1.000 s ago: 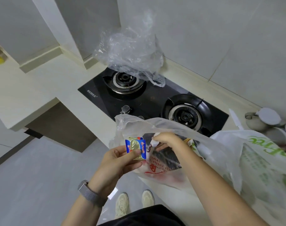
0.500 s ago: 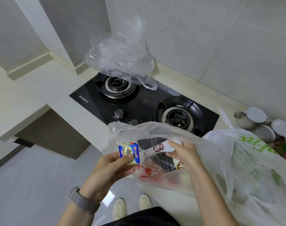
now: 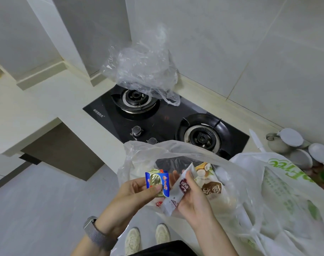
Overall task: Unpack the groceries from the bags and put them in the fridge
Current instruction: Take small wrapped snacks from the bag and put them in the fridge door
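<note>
Butter packets [image 3: 157, 183] – blue and gold – pinched in left hand [image 3: 133, 196] fingers; right hand [image 3: 192, 202] fingers clamped on white sachet [image 3: 177, 191] above open plastic bag [image 3: 176, 152] at worktop's front edge.

Lighting: soft, even, indoor; shadows faint. Glare on crumpled clear plastic bag [image 3: 142, 71]. Wide-angle bending at edges; focus mostly sharp.

Your butter packet [image 3: 157, 183] reads "Anchor". Your white bag [image 3: 294, 191] shows green letters "free". The stove [image 3: 164, 117] logo is unreadable.
</note>
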`<state>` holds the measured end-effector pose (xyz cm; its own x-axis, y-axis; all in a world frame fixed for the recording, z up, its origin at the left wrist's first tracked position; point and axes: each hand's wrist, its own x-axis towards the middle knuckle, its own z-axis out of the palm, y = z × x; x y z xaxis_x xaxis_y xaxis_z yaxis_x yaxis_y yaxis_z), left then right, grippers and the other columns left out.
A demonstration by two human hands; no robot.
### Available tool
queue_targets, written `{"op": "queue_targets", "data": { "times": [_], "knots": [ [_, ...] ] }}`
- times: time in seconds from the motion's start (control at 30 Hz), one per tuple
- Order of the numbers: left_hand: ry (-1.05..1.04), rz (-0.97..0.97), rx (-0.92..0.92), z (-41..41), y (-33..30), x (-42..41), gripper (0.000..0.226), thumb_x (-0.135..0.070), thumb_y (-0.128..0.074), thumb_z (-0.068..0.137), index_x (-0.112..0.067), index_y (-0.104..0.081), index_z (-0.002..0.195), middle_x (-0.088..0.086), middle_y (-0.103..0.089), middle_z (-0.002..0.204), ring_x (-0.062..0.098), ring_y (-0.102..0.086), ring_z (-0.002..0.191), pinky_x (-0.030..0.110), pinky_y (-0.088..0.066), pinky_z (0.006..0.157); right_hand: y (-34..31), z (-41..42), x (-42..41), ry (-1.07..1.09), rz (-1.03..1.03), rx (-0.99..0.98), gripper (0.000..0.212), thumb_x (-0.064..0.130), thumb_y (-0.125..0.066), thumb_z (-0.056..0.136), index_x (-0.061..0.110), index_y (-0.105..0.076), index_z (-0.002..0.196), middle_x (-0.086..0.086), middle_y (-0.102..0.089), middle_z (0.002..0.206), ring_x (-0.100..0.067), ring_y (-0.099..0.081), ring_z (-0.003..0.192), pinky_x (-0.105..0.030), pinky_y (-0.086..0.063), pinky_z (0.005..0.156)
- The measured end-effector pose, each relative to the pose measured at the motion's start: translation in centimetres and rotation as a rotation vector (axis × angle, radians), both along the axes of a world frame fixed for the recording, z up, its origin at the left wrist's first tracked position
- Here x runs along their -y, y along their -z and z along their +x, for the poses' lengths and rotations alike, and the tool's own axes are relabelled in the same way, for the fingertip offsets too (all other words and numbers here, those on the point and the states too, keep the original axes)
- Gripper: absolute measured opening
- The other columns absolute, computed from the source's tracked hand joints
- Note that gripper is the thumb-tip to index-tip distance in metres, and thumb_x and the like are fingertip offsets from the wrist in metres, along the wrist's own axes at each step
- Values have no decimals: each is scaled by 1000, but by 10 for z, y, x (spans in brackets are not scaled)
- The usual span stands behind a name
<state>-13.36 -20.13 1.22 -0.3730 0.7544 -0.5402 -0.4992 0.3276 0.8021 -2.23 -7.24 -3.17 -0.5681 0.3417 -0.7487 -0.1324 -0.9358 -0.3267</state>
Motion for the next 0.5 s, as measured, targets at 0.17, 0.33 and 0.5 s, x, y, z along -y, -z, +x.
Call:
{"op": "queue_targets", "data": {
  "times": [0.17,0.33,0.5],
  "knots": [
    [-111,14,29,5,-3,11,32,-27,-70,74,-9,-74,101,17,-72,105,24,-69,98,26,-55,89,-3,5,6,-294,114,15,51,48,-53,90,8,-62,121,-16,-69,113,-28,-68,104,-45,-55,89],
    [-263,8,-2,14,-10,28,51,-37,-78,61,-6,-73,101,14,-74,98,14,-68,86,27,-54,92,-16,-1,15,-482,348,175,45,61,-59,69,17,-51,70,2,-42,47,-8,-36,33,-17,-27,33],
    [-494,26,30,26,-20,67,38,-27,-77,67,-4,-74,97,21,-72,100,22,-67,85,28,-57,81,-27,-8,40,-644,536,85,47,55,-42,95,15,-55,76,-1,-40,46,-12,-33,33,-20,-29,38]
  ]
}}
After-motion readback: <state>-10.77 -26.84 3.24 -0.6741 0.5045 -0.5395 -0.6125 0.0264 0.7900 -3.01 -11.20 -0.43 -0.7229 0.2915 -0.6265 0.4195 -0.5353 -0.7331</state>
